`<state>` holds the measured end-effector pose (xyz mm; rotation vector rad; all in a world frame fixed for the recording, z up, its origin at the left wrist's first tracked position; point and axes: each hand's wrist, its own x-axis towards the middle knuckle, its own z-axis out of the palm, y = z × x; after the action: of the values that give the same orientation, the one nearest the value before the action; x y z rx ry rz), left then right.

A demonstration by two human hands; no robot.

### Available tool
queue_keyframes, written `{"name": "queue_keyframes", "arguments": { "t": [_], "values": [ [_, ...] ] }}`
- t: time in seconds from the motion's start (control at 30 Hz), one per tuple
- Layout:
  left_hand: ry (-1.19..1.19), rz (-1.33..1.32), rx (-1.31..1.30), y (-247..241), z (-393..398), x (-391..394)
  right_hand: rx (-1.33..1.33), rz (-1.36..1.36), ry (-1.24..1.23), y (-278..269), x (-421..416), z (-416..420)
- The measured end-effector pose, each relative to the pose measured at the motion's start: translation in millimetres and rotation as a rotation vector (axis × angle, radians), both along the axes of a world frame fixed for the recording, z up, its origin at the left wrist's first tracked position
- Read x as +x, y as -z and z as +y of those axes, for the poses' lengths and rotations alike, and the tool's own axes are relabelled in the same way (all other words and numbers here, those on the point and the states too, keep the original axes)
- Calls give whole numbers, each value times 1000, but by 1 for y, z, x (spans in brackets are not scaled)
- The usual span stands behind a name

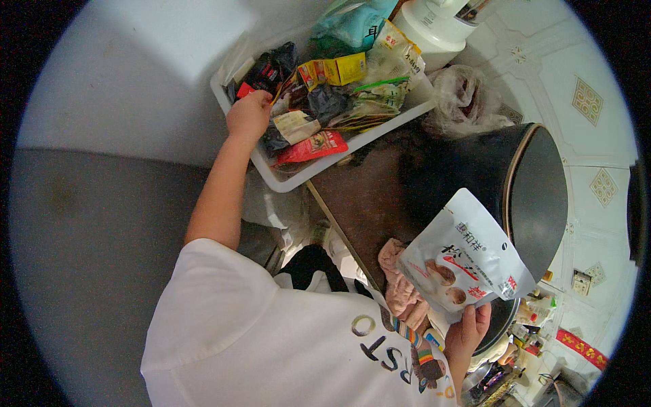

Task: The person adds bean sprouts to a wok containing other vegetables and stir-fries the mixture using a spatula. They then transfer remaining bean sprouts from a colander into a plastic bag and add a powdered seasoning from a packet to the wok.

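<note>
My right hand point(470, 328) grips the lower edge of a white printed pouch point(452, 254), held up in front of a large dark cylindrical container. At the upper left my left hand point(250, 116) reaches over the near end of a white plastic bin point(305, 180), its fingers closed on the edge of a thin packet among the packed goods. Inside the bin lie a red packet point(315, 147), a yellow box point(351, 68), a beige packet point(295, 126), a dark plastic bag point(327, 102) and a green-edged clear bag point(381, 96).
The large dark cylinder point(539, 188) stands on a brown tabletop point(356, 203), with a pink cloth point(404, 290) near the table's edge. A white appliance point(432, 30) and a crumpled clear bag point(460, 99) are behind the bin. Bottles and kitchen items crowd the lower right by the tiled wall.
</note>
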<state>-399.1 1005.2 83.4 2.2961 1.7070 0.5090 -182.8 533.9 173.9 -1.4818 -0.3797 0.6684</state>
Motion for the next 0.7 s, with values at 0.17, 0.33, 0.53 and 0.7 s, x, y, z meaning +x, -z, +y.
{"name": "queue_keyframes", "arguments": {
  "t": [0.17,0.33,0.53,0.7],
  "values": [
    [4,-280,-57,5,10,-20,24,-2,-38,-6,-1,3],
    [-18,-269,138,-17,-6,-23,33,51,-81,-16,-1,8],
    [377,-39,92,-56,-60,-21,11,28,-43,-21,-6,10],
    [619,206,-134,-63,-97,-12,11,28,-73,-22,-5,13]
  ]
}}
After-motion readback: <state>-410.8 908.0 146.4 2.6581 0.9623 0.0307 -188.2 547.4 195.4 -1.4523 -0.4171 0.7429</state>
